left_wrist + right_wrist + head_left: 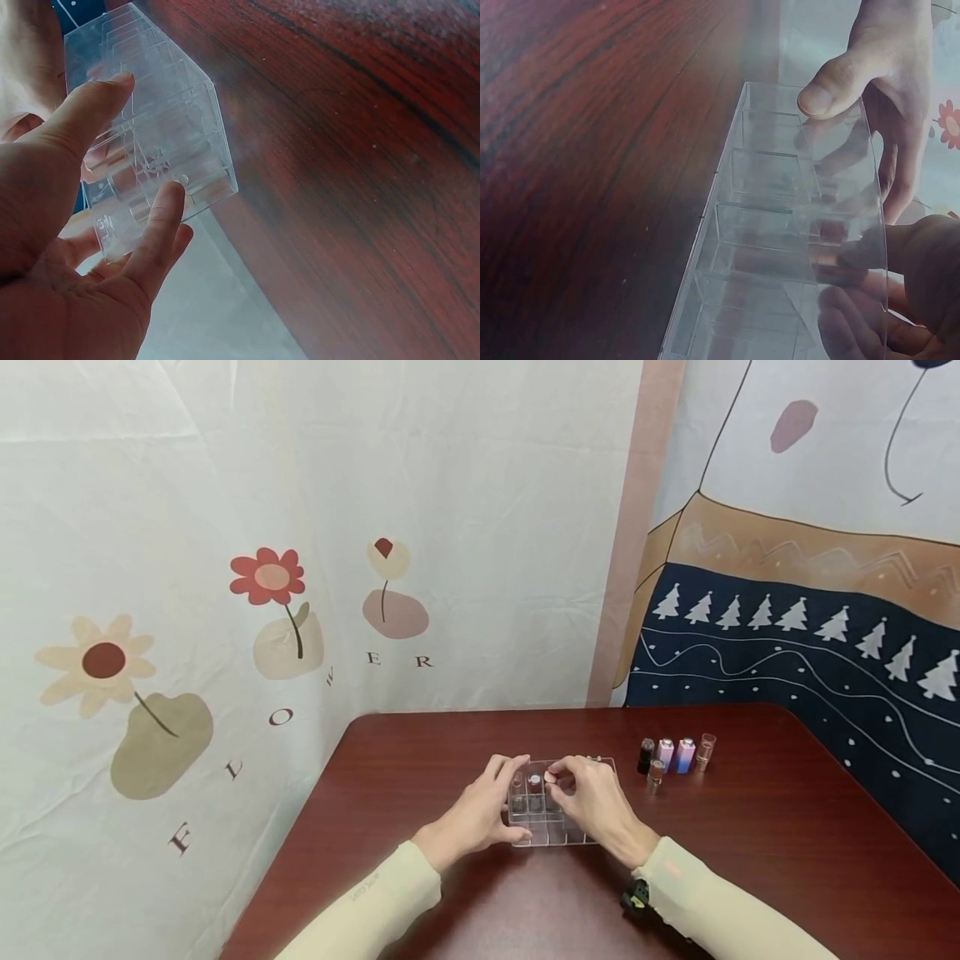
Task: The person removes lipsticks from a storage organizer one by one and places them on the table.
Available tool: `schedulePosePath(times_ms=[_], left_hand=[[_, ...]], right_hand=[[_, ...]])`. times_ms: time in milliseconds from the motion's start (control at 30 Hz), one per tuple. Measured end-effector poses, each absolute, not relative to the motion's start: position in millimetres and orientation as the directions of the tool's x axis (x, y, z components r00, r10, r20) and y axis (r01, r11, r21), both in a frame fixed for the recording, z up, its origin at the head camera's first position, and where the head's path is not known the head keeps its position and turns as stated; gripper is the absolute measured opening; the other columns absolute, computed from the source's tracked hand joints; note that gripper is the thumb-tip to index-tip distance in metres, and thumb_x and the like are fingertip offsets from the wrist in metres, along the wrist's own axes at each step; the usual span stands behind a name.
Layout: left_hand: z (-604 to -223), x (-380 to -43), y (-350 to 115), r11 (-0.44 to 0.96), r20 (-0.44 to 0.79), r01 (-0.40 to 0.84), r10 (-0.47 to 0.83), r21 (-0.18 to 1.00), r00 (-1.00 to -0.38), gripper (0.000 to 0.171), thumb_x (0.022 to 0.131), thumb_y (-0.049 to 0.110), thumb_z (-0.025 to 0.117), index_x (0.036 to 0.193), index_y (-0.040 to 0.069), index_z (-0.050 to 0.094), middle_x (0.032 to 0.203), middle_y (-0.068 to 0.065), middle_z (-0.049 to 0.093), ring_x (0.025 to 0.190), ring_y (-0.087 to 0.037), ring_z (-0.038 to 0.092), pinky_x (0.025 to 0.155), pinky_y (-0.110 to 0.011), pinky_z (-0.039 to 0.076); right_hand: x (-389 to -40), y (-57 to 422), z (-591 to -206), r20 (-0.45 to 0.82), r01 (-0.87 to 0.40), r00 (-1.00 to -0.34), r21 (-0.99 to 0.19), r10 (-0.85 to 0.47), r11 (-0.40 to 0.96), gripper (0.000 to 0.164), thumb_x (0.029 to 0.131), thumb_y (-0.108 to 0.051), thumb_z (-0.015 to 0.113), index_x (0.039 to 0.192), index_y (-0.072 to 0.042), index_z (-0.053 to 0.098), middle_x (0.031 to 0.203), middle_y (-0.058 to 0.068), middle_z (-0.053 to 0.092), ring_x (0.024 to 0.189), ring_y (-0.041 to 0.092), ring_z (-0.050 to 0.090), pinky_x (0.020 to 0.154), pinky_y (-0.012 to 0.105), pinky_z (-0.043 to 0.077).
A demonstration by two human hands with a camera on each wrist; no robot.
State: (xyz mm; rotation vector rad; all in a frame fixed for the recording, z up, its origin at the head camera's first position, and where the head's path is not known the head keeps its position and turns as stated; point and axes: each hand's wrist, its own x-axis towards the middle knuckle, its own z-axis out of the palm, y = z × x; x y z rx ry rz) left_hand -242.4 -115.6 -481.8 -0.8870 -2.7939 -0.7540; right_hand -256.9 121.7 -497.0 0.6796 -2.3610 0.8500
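A clear plastic lipstick organizer (537,833) divided into small compartments stands on the table. My left hand (480,806) grips its left end, thumb at the front and fingers around the side and back. Over the back rows, the thumb and fingertips of my right hand (596,800) pinch a small lipstick tube (551,777), mostly hidden by the fingers. Just left of it, a tube with a pale top (535,782) sits in a compartment. Through the clear wall in the left wrist view, tubes show in the end compartments. Front compartments look vacant in the right wrist view.
To the right of the organizer stand a black lipstick tube (646,756), a pink one (665,755), a pink-and-blue one (685,756), a clear one (705,752) and a brownish clear one (656,776). Printed cloth hangs behind the brown table (450,743).
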Motion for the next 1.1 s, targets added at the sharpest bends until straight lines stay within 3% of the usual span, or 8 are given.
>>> schedulePosePath(times_ms=[867, 1100], left_hand=[[-483, -242, -116, 0.703, 0.253, 0.565, 0.507, 0.431, -0.824, 0.117, 0.08, 0.02, 0.111, 0.175, 0.008, 0.042, 0.153, -0.015, 0.056, 0.093, -0.02, 0.08, 0.09, -0.036, 0.072], [-483, -242, -116, 0.702, 0.245, 0.565, 0.511, 0.434, -0.824, 0.117, 0.081, 0.02, 0.111, 0.175, 0.008, 0.041, 0.153, -0.015, 0.055, 0.093, -0.021, 0.082, 0.09, -0.035, 0.071]], right_hand=[[-254, 125, -488, 0.65, -0.637, -0.716, -0.458, -0.256, 0.62, 0.023, 0.089, 0.001, 0.097, 0.107, -0.006, 0.084, 0.096, 0.007, 0.083, 0.081, 0.017, 0.082, 0.073, 0.033, 0.072], [-252, 127, -484, 0.654, -0.642, -0.713, -0.462, -0.253, 0.612, 0.025, 0.09, 0.001, 0.097, 0.11, -0.005, 0.085, 0.097, 0.006, 0.081, 0.082, 0.015, 0.081, 0.075, 0.029, 0.072]])
